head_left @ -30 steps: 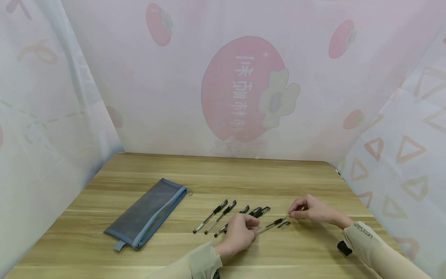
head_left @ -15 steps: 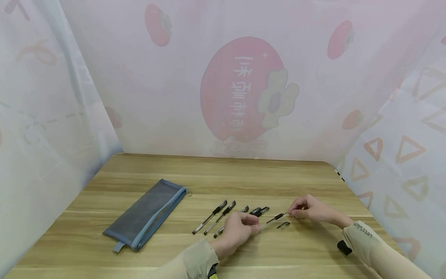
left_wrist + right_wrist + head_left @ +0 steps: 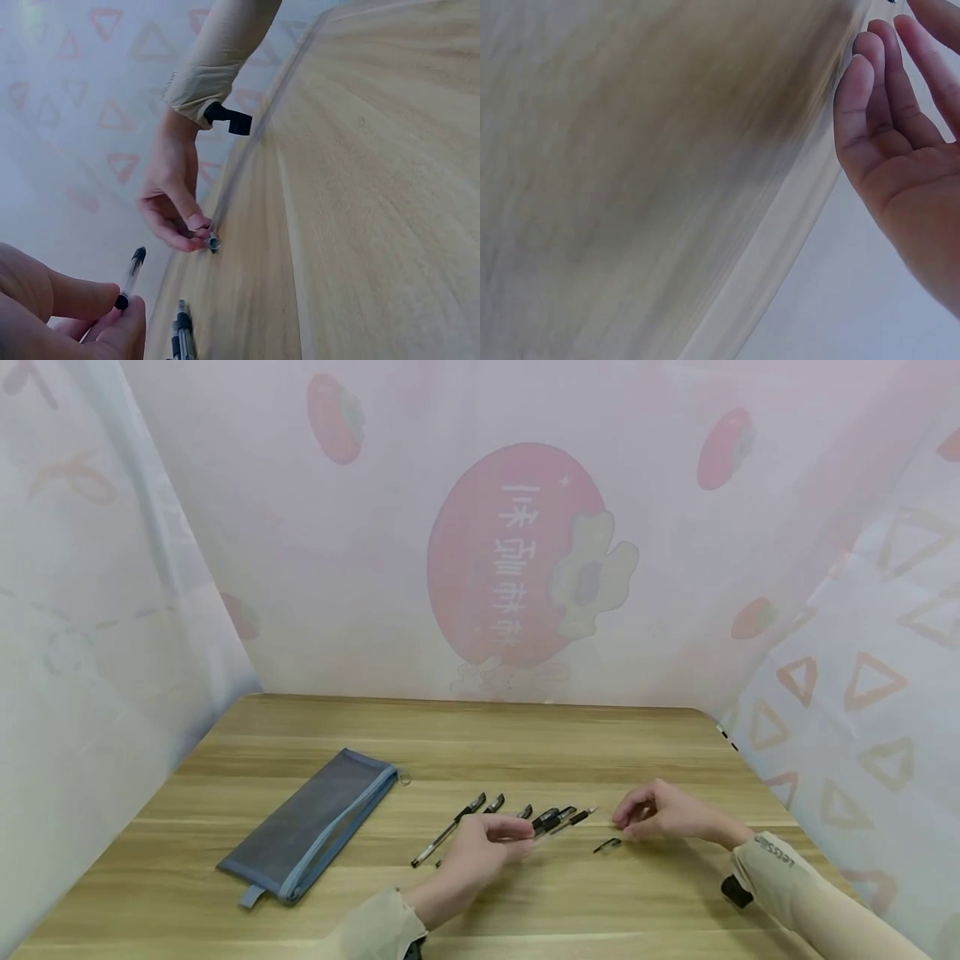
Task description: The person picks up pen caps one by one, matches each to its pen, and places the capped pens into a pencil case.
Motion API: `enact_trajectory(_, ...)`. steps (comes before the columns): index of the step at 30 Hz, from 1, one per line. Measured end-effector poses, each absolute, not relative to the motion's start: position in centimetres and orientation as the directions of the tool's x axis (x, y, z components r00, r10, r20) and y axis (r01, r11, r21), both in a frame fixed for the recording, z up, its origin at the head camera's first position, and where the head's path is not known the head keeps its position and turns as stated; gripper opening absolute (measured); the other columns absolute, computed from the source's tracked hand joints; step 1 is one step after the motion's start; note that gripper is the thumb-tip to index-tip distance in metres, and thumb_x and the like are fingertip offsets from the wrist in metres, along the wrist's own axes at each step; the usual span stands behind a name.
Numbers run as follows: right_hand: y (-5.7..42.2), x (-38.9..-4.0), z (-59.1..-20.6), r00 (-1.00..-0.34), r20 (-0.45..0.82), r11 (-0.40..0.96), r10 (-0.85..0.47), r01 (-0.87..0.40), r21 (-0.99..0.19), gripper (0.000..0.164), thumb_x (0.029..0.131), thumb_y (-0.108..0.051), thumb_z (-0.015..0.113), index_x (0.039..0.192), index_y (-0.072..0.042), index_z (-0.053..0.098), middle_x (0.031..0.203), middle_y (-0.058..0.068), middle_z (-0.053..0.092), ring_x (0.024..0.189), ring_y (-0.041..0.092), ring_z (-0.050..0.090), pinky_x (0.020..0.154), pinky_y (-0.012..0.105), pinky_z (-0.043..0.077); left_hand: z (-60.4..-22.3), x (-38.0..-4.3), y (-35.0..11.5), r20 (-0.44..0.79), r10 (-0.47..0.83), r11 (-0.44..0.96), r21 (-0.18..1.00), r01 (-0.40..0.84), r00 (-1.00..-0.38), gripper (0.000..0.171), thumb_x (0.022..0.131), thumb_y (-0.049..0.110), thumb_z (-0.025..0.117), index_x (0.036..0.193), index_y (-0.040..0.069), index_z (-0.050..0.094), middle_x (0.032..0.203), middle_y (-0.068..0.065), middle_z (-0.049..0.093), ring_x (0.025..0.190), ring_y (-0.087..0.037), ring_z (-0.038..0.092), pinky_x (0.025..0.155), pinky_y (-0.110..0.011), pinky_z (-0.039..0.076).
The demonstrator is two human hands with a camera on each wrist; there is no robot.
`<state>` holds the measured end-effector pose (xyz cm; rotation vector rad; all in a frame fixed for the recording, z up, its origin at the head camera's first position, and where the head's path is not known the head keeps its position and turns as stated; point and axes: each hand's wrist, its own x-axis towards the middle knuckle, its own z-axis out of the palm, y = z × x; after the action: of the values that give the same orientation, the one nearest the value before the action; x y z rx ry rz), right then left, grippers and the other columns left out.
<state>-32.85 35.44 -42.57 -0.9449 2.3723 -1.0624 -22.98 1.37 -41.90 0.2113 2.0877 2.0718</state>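
Toward five o'clock in the head view, the uncapped pen [image 3: 579, 817] shows a clear, smooth plastic barrel and a dull black grip (rubbery, by its look), and the loose cap [image 3: 607, 845] near it is see-through plastic with black. The pouch [image 3: 307, 822] at eight o'clock is fine grey mesh with matt blue cloth edging, on a table [image 3: 525, 743] of smooth, low-sheen wood grain, while at twelve o'clock the printed sheet [image 3: 375, 552] looks like matt cloth.

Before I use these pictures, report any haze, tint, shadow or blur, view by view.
Head view: the curtain looks pale and hazy; left wrist view: a bluish tint over the curtain; right wrist view: the table is blurred, its grain smeared, with a soft-edged dark shadow beside the right hand.
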Motion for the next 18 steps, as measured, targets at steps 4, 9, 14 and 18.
enact_trajectory(4, 35.0, -33.0, -42.6, -0.691, -0.090, 0.487, -0.717, -0.405, -0.774, 0.024, 0.082, -0.012, 0.080, 0.105, -0.007, 0.072, 0.097, 0.009, 0.070, 0.085, 0.026, 0.066, 0.075, 0.033, 0.057, -42.1, -22.6, 0.0, -0.033, 0.258, -0.044, 0.998, -0.046, -0.966, 0.022, 0.082, -0.004, 0.076, 0.104, -0.004, 0.072, 0.101, -0.015, 0.071, 0.088, -0.020, 0.067, 0.077, -0.031, 0.057)
enact_trajectory(9, 34.5, -33.0, -42.8, -0.675, -0.096, 0.481, -0.732, -0.412, -0.774, 0.028, 0.078, -0.012, 0.083, 0.104, -0.006, 0.073, 0.097, 0.010, 0.069, 0.083, 0.025, 0.065, 0.074, 0.034, 0.057, -42.3, -22.3, -1.2, -0.063, 0.282, -0.133, 0.986, -0.104, -0.957, 0.026, 0.083, -0.007, 0.073, 0.108, -0.008, 0.069, 0.105, -0.019, 0.070, 0.093, -0.024, 0.067, 0.082, -0.035, 0.057)
enact_trajectory(14, 34.2, -32.9, -42.8, -0.626, -0.053, 0.430, -0.778, -0.469, -0.771, 0.029, 0.077, -0.012, 0.084, 0.104, -0.006, 0.074, 0.098, 0.011, 0.068, 0.081, 0.028, 0.063, 0.070, 0.033, 0.057, -42.3, -22.1, -1.9, -0.099, 0.301, -0.179, 0.971, -0.158, -0.949, 0.027, 0.084, -0.009, 0.070, 0.110, -0.010, 0.068, 0.113, -0.017, 0.067, 0.097, -0.025, 0.065, 0.086, -0.034, 0.056)
enact_trajectory(18, 33.9, -33.0, -42.8, -0.585, -0.006, 0.378, -0.811, -0.517, -0.768, 0.028, 0.077, -0.010, 0.084, 0.103, -0.005, 0.075, 0.097, 0.012, 0.068, 0.078, 0.031, 0.061, 0.067, 0.034, 0.055, -42.4, -22.0, -2.1, -0.107, 0.307, -0.226, 0.957, -0.182, -0.946, 0.027, 0.083, -0.012, 0.069, 0.110, -0.011, 0.067, 0.119, -0.019, 0.062, 0.099, -0.026, 0.065, 0.086, -0.033, 0.055)
